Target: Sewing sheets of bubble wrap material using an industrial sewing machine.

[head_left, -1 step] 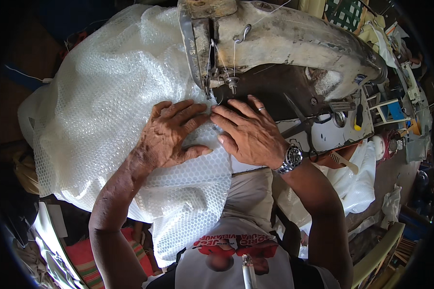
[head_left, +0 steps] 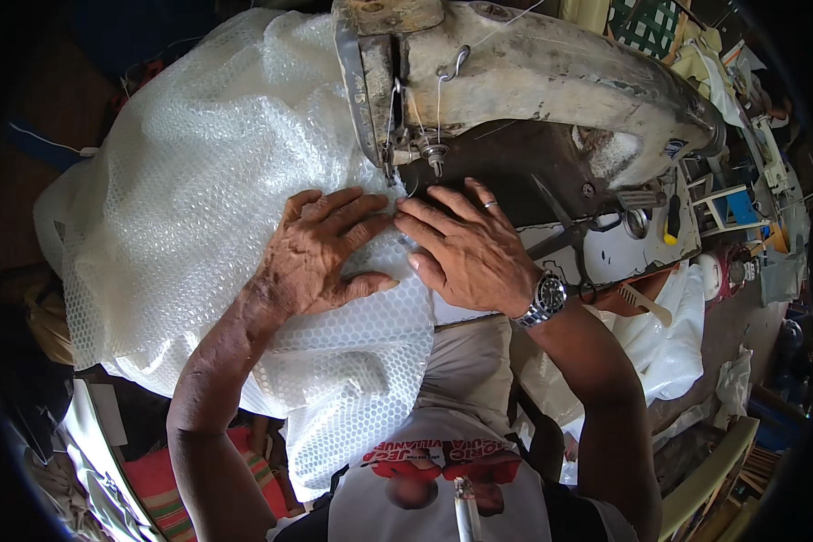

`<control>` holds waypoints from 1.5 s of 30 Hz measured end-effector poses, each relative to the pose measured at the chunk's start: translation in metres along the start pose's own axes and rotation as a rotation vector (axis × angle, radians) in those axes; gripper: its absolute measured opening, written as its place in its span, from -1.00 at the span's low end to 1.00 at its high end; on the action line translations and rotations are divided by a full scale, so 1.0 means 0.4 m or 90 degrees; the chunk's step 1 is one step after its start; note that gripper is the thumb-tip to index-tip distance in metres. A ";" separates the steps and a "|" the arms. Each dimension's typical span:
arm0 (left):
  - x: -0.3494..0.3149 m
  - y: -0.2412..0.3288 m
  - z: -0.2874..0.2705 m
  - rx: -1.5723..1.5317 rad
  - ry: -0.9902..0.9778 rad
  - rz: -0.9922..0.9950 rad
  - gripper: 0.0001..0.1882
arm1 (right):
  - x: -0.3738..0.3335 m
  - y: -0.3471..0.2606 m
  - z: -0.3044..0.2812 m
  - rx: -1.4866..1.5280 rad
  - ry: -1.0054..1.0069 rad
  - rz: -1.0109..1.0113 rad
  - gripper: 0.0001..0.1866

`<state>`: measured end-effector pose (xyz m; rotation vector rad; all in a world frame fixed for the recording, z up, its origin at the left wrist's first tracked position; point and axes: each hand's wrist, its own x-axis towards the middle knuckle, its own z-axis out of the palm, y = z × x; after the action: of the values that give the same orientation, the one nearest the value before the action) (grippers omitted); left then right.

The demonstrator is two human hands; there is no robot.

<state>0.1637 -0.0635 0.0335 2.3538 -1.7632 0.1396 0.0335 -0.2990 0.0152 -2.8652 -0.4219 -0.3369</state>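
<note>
A large sheet of clear bubble wrap (head_left: 199, 208) lies bunched to the left of an old sewing machine (head_left: 551, 68). The wrap's right edge runs up to the machine's needle and presser foot (head_left: 390, 167). My left hand (head_left: 321, 253) rests flat on the sheet just below the needle, fingers stretched out and thumb apart. Beside it, my right hand (head_left: 470, 248), with a ring and a metal wristwatch, lies palm down at the sheet's edge, its fingers spread. The fingertips of both hands almost meet. What lies under the palms is hidden.
Large scissors (head_left: 574, 239) lie right of my right hand, with a yellow-handled screwdriver (head_left: 671, 221) farther right. A pale comb-like strip (head_left: 646, 303) sticks out below the table edge. More white plastic (head_left: 677, 348) hangs there. A cigarette (head_left: 466, 510) juts in at the bottom.
</note>
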 end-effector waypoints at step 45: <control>-0.736 0.032 -0.151 0.274 0.205 -0.760 -0.33 | -0.382 -0.350 0.001 0.553 -0.167 0.294 -0.58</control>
<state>0.0699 0.2224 0.0372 2.9963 -0.0200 0.6794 -0.1519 -0.2073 0.0019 -2.0495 0.0683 0.2574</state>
